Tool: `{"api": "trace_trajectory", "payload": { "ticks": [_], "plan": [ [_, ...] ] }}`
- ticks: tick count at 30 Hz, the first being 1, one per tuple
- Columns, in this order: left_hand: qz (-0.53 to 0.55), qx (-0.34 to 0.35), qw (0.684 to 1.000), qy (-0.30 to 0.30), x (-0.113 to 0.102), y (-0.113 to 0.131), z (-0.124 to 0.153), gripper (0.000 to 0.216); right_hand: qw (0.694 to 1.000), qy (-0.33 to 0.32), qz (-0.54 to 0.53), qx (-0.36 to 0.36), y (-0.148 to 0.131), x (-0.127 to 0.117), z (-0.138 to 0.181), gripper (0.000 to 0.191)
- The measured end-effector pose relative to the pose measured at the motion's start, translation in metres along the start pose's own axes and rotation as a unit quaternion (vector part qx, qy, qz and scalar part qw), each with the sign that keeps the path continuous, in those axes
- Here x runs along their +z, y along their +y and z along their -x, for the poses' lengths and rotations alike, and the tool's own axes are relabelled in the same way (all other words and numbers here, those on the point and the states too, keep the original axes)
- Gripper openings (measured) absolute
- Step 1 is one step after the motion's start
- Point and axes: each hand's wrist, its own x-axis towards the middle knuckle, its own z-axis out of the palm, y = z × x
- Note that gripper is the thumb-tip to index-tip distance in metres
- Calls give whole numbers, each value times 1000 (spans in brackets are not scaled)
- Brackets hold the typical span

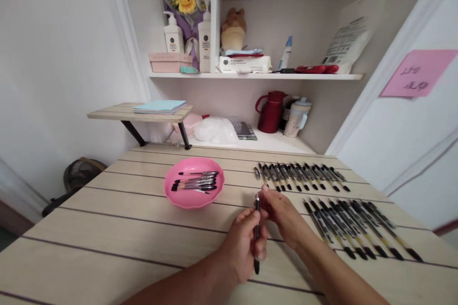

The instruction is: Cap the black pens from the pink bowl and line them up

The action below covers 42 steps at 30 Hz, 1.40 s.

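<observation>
Near the front middle of the table, my left hand (246,243) is closed around a black pen (257,233), held nearly upright with its silvery tip pointing away from me. The fingers of my right hand (281,209) are curled together right beside that tip; whether they pinch the pen or a small part is hidden. Ahead and to the left is a pink scalloped bowl (195,204) with several pens (196,183) lying in it. To the right of my hands, pens lie side by side in a far row (300,176) and a near row (361,228).
A small raised wooden shelf (103,113) bears blue paper (159,106) at the back left. Behind the table stand a dark red jug (271,113), a pale cup (296,119) and a white plastic bag (215,131). An upper shelf (250,76) holds bottles and boxes.
</observation>
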Motion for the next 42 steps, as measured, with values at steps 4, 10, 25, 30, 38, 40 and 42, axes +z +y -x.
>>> {"api": "trace_trajectory", "payload": {
  "ticks": [4, 10, 25, 30, 38, 40, 42],
  "plan": [
    [-33, 14, 999, 18, 4, 0, 3, 27, 999, 42, -22, -24, 4, 5, 3, 35],
    [-59, 19, 997, 47, 5, -3, 6, 26, 997, 68, -7, -45, 6, 7, 1, 32],
    [-51, -12, 997, 54, 5, 0, 5, 27, 997, 48, -61, -2, 11, 8, 3, 35],
    [-54, -30, 997, 48, 5, 2, 4, 28, 995, 10, -93, -20, 10, 8, 5, 31],
    [-57, -25, 997, 40, 4, 1, 4, 30, 993, -2, -120, -23, 14, 6, 5, 29],
    [-57, -22, 998, 35, 4, 1, 4, 29, 990, -15, -143, -10, 14, 6, 5, 31],
    [-56, -20, 998, 36, 4, 1, 4, 29, 989, -10, -148, 1, 14, 6, 6, 34]
  ]
}}
